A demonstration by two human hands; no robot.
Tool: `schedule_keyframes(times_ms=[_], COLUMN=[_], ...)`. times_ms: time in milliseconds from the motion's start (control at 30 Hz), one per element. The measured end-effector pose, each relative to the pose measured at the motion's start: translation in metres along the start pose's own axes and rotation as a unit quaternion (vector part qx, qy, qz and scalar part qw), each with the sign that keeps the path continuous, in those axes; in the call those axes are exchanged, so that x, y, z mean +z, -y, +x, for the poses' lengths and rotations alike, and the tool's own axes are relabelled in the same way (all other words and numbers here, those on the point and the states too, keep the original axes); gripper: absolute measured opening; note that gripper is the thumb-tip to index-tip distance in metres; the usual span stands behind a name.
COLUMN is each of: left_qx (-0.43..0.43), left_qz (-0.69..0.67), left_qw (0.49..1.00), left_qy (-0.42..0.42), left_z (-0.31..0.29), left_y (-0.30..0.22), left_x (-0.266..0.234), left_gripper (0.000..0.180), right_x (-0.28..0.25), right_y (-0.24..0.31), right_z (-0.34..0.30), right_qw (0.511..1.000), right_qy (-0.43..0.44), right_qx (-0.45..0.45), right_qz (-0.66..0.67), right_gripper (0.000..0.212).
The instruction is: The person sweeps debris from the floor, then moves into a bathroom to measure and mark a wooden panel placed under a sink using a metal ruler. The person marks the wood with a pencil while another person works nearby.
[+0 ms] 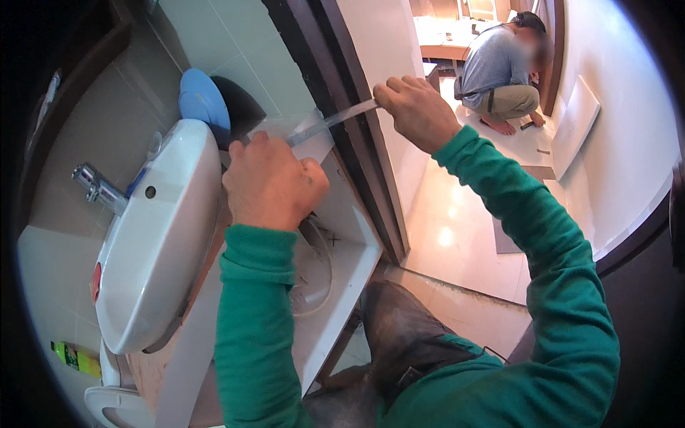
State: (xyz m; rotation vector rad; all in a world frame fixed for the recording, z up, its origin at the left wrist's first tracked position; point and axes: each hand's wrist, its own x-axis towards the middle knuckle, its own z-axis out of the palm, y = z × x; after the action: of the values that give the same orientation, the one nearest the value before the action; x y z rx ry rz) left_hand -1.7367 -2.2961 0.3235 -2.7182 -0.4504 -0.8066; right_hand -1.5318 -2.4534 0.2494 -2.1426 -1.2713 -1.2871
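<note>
A long, flat, pale metal strip [335, 121], ruler-like, runs slantwise in front of the dark door frame. Its upper right end is gripped by my right hand [417, 110], fingers wrapped round it. My left hand [270, 182] is curled at the strip's lower left end, over the white cabinet beside the basin. The fingertips of that hand are hidden beneath it. Below my left wrist a white board [342, 267] of the cabinet bears a round outline and a small cross mark.
A white basin [160, 235] with a chrome tap [100, 189] stands at left, blue round discs [203, 103] behind it. A toilet [118, 406] and a green bottle [75, 359] are lower left. Beyond the doorway a person [499, 71] squats beside a leaning white panel [578, 125].
</note>
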Motion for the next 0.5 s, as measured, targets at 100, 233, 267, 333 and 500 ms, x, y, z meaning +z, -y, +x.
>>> schedule_keyframes(times_ms=[100,233,267,333,500], left_qx=[-0.012,-0.04,-0.042,-0.043,-0.023], left_qz=[0.011,-0.002,0.003,0.008,0.004], left_qw=[1.0,0.998,0.998,0.997,0.999], left_qy=[0.015,0.044,0.048,0.057,0.043], left_z=[0.0,0.008,0.007,0.007,0.007], left_y=[-0.001,-0.006,-0.001,0.009,0.011], left_x=[0.0,-0.002,-0.003,0.0,0.006], left_gripper=[0.038,0.039,0.04,0.042,0.042], right_x=[0.011,0.012,0.008,-0.003,-0.027], right_y=[0.001,-0.002,0.002,0.007,0.016], right_z=[0.005,0.003,0.007,0.007,-0.004], right_qw=[1.0,1.0,1.0,1.0,0.998], right_qy=[-0.01,-0.012,-0.015,0.008,0.002], right_qx=[0.002,0.004,-0.003,-0.005,-0.046], right_qz=[0.008,0.0,0.0,-0.019,-0.052], right_gripper=[0.013,0.014,0.015,0.016,0.024])
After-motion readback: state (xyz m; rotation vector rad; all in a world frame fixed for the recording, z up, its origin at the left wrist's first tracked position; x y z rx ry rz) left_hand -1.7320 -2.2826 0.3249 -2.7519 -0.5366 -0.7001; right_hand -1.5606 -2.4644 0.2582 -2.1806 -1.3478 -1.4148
